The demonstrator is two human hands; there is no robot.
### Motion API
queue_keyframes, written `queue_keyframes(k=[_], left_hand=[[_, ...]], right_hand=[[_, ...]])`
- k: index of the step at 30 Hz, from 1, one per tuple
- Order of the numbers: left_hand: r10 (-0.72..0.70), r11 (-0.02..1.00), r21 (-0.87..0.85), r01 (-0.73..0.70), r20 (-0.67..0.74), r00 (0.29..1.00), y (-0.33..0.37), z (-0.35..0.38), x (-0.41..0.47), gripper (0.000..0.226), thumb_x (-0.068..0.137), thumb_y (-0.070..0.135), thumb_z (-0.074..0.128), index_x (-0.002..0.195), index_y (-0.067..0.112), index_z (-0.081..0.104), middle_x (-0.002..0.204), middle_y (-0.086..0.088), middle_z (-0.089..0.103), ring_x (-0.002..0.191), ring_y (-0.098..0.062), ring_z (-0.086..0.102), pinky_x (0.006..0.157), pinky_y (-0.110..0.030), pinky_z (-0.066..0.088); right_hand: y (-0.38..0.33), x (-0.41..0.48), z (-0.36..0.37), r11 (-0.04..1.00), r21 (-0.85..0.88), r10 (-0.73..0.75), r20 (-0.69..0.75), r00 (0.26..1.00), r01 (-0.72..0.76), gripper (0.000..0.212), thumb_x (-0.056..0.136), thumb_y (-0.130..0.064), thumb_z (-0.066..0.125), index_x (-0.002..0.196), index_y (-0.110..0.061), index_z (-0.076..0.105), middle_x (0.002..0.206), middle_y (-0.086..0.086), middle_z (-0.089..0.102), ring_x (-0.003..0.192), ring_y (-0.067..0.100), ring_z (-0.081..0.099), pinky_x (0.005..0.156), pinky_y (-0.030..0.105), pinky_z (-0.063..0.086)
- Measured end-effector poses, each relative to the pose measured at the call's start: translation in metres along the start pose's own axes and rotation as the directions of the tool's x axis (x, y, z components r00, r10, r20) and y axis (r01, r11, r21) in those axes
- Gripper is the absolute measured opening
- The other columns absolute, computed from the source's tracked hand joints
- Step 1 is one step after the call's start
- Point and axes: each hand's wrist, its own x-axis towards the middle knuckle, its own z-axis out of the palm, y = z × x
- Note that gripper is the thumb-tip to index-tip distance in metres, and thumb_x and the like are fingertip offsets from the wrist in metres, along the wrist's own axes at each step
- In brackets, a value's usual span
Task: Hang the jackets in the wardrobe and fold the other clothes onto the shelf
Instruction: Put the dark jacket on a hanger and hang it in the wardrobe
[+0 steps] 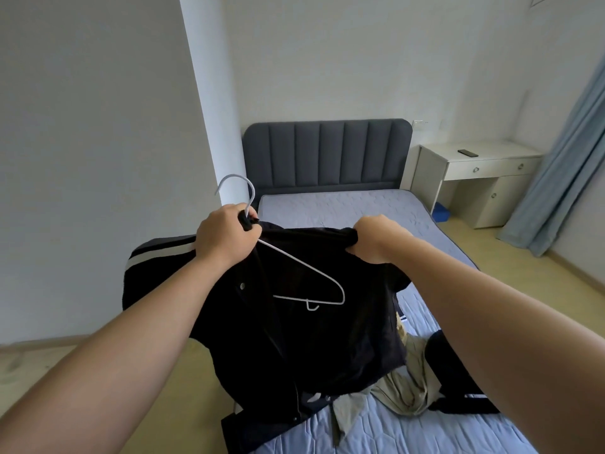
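I hold a black jacket (294, 339) with white sleeve stripes up in front of me, above the bed's near corner. My left hand (226, 237) grips the neck of a white wire hanger (314, 273) together with the jacket's collar. The hanger's hook points up, and its right arm lies over the jacket's inside. My right hand (376, 239) grips the jacket's other shoulder edge. Beige clothes (409, 381) and another dark garment (455, 375) lie on the bed below. The wardrobe is out of view.
The bed (343, 208) has a blue quilted mattress and a grey padded headboard (327, 152). A white desk (474, 172) with a dark remote stands at the right, next to a blue curtain (569, 158). A white wall corner (203, 109) rises at the left.
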Motion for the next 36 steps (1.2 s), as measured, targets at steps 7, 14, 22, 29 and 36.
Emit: queue_keyframes(k=[7,14,22,29,36], left_hand=[[-0.019,0.996,0.085,0.032,-0.153,0.988,-0.020,-0.007,-0.008,0.022,0.093,0.027,0.064,0.113,0.017,0.067,0.100,-0.006,0.064,0.080,-0.033,0.065,0.074,-0.046,0.059],[-0.096,0.992,-0.100,0.078,-0.193,0.976,-0.044,-0.023,-0.002,0.020,0.096,0.030,0.061,0.105,0.013,0.067,0.095,-0.008,0.062,0.083,-0.031,0.062,0.079,-0.048,0.056],[-0.181,0.931,-0.337,0.139,-0.099,0.978,-0.063,-0.027,-0.006,0.024,0.091,0.039,0.070,0.107,0.021,0.071,0.105,-0.001,0.071,0.097,-0.020,0.067,0.088,-0.039,0.056],[-0.171,0.930,-0.347,0.119,-0.121,0.978,-0.100,-0.049,-0.020,0.019,0.091,0.038,0.073,0.106,0.027,0.070,0.102,0.007,0.070,0.091,-0.005,0.063,0.080,-0.008,0.046],[-0.173,0.966,-0.217,0.143,-0.126,0.977,-0.126,-0.084,-0.042,0.035,0.082,0.047,0.077,0.112,0.031,0.068,0.110,0.010,0.067,0.100,-0.006,0.063,0.092,-0.024,0.051]], right_hand=[[-0.054,-0.005,-0.007,0.837,0.536,0.066,0.098,0.993,-0.109,0.021,0.090,-0.031,0.067,0.094,-0.011,0.064,0.088,0.008,0.068,0.077,0.025,0.066,0.060,0.029,0.050],[-0.110,-0.015,0.014,0.103,0.947,-0.128,0.316,0.940,-0.304,0.046,0.084,-0.051,0.075,0.116,-0.019,0.071,0.099,0.006,0.077,0.096,0.029,0.073,0.087,0.044,0.058],[-0.179,0.003,0.053,0.449,0.893,-0.126,0.031,0.992,0.029,0.010,0.096,-0.026,0.060,0.100,-0.017,0.065,0.095,0.002,0.072,0.089,0.018,0.070,0.084,0.036,0.057],[-0.207,-0.001,0.088,0.914,-0.029,-0.315,-0.681,0.661,0.406,0.022,0.087,-0.037,0.069,0.076,-0.019,0.063,0.073,-0.005,0.057,0.076,0.022,0.056,0.084,0.041,0.048],[-0.240,0.022,0.099,0.770,0.203,-0.471,-0.460,0.753,0.605,0.026,0.102,-0.043,0.054,0.083,-0.029,0.043,0.059,-0.023,0.032,0.046,-0.006,0.033,0.047,0.008,0.016]])
